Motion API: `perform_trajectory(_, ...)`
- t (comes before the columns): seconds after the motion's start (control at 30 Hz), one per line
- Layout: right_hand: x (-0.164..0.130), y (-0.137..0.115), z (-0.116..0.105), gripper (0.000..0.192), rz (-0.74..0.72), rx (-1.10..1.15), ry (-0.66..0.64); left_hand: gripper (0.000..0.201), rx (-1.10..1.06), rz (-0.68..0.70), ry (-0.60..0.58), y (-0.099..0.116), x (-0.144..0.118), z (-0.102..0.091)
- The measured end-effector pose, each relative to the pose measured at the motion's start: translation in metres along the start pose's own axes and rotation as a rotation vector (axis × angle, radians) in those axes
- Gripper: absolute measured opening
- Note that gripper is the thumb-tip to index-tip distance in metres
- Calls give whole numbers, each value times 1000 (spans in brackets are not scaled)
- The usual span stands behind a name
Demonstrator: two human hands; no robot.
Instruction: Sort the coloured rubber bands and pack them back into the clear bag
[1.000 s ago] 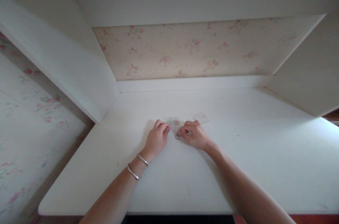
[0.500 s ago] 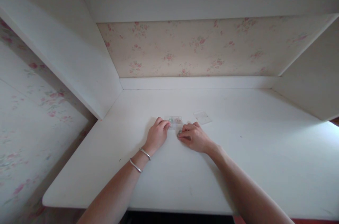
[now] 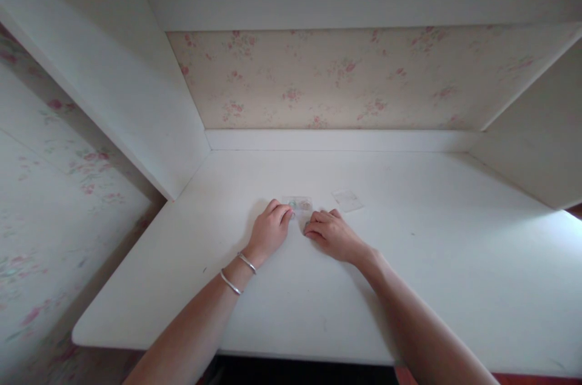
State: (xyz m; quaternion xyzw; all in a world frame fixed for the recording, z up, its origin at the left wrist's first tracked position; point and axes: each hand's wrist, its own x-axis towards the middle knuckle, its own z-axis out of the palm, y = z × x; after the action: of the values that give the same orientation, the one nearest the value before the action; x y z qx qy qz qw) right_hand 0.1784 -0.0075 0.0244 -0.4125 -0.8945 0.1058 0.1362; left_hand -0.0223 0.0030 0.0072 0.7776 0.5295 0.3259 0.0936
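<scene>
A small clear plastic box lies on the white desktop, with greenish and brownish round bits showing inside. My left hand is closed at its left end, thumb and fingertips pinching the box's near-left corner. Just right of and nearer than the box, my right hand rests on the desktop with its fingers pinched together. Between those fingertips a small greyish piece shows only in part; its kind cannot be made out. Behind the right hand lies a flat clear plastic lid, touched by neither hand.
The white desk has a white side panel at the left and another at the right. A low ledge and a flowered wallpaper panel close off the back. A white shelf overhangs the top.
The right fingers have closed further over the small greyish piece, so less of it shows. The left hand stays at the box, and the view has shifted slightly.
</scene>
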Motion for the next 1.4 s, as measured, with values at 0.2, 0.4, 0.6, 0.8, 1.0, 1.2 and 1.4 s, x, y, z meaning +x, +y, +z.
perform_trajectory(0.2,0,-4,-2,22,8,-7,-2,22,-7,16,-13,2,-1,-2)
perform_trajectory(0.4,0,-1,-1,17,-3,32,15,24,18,17,-31,4,-2,-3)
perform_trajectory(0.6,1,-5,5,21,-15,-15,3,23,30,20,-47,5,-3,-3)
perform_trajectory(0.8,0,-2,4,20,4,48,44,23,42,18,-52,5,-2,-5)
perform_trajectory(1.0,2,6,7,21,72,133,133,26,70,21,-72,8,-3,-8)
perform_trajectory(1.2,8,9,14,20,106,281,339,28,79,81,-160,16,-7,-12)
perform_trajectory(1.4,16,4,23,21,128,298,452,29,101,157,-324,20,-13,-12)
